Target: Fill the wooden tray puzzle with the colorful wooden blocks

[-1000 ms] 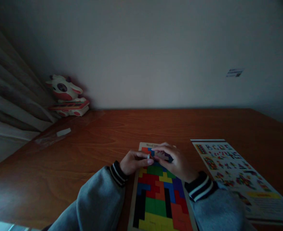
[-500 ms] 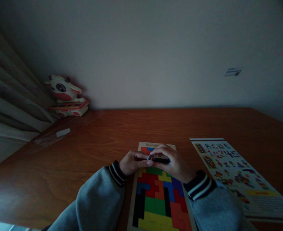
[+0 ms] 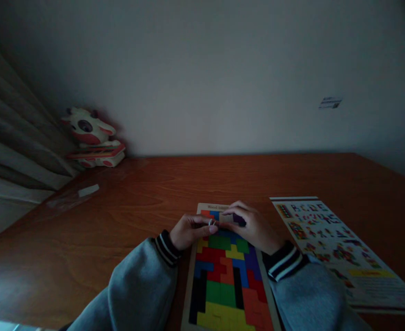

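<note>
Both of my hands are over the far part of a wooden block puzzle board (image 3: pixel 185 303) filled with coloured pieces. My left hand (image 3: pixel 188 232) is closed in a pinch, thumb against index finger, with a small pale, ring-like glint at the fingertips. What it holds, if anything, cannot be made out. My right hand (image 3: pixel 255 230) is beside it, its thumb close to the left fingertips. Its thumb and fingers are apart, and a bare pale patch and a dark purple piece (image 3: pixel 239 219) show between them. The hands hide part of the board's top rows.
A printed pattern sheet (image 3: pixel 333 243) lies on the brown table (image 3: pixel 136 207) to the right. At the back left sits a cow-shaped toy (image 3: pixel 92 138) near a curtain (image 3: pixel 12 138). Clear plastic wrap with a white label (image 3: pixel 88 190) lies in front of the toy.
The dark piece seen at my right fingers no longer shows there. Those fingers have lifted and spread slightly, uncovering more pieces below them. The left hand has barely moved.
</note>
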`<state>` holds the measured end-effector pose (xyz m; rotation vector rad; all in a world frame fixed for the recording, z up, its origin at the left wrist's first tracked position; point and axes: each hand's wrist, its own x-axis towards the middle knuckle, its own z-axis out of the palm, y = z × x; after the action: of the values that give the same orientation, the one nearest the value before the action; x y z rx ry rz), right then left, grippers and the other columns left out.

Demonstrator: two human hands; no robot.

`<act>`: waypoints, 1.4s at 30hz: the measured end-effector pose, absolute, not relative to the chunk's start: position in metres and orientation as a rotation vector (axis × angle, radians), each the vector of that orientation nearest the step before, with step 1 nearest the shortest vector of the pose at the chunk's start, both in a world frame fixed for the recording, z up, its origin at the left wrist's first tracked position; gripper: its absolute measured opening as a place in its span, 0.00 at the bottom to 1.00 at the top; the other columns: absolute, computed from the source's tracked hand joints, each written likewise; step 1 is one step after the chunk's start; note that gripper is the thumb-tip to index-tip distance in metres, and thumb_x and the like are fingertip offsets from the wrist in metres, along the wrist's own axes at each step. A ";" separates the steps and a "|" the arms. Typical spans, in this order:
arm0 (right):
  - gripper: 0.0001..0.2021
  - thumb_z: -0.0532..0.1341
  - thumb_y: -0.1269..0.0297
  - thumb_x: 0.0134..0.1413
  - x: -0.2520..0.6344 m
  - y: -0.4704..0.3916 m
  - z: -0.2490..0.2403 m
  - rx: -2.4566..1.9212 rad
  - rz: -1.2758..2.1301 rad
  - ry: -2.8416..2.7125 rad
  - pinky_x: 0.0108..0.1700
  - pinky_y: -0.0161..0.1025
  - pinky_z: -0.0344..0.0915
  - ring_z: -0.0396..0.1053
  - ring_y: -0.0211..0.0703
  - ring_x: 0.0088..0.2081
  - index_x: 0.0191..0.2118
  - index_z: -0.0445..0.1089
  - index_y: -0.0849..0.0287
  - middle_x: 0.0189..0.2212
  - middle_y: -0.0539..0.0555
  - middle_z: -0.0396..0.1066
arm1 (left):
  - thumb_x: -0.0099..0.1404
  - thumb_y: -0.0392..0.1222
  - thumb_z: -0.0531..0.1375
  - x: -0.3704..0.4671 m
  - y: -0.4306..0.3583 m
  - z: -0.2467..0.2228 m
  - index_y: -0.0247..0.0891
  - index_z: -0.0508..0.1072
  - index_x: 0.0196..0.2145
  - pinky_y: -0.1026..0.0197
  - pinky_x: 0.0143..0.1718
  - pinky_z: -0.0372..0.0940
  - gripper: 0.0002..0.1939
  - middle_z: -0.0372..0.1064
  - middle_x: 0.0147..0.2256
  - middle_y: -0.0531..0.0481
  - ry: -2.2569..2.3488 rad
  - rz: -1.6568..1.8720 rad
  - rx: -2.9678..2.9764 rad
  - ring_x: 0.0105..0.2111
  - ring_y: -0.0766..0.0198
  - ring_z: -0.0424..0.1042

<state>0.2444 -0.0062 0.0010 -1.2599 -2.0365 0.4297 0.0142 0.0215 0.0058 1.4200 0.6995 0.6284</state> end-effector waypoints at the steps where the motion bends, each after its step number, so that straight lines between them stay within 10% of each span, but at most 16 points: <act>1: 0.12 0.64 0.54 0.57 0.245 -0.005 -0.001 -1.288 0.402 -2.044 0.46 0.45 0.67 0.71 0.46 0.43 0.43 0.73 0.54 0.39 0.53 0.71 | 0.57 0.53 0.68 0.014 0.021 0.006 0.34 0.81 0.41 0.57 0.48 0.66 0.20 0.78 0.40 0.44 0.700 0.626 1.420 0.40 0.58 0.75; 42: 0.09 0.66 0.63 0.56 0.221 -0.017 0.005 -0.931 0.714 -1.881 0.43 0.39 0.69 0.71 0.39 0.40 0.44 0.74 0.49 0.37 0.50 0.72 | 0.58 0.55 0.67 0.010 0.023 0.002 0.33 0.81 0.38 0.60 0.39 0.65 0.21 0.77 0.34 0.47 0.700 0.578 1.452 0.32 0.63 0.71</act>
<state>0.2206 -0.0165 0.0046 -0.9312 -1.8810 0.7138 0.0101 0.0227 0.0024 1.4521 0.7004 0.5775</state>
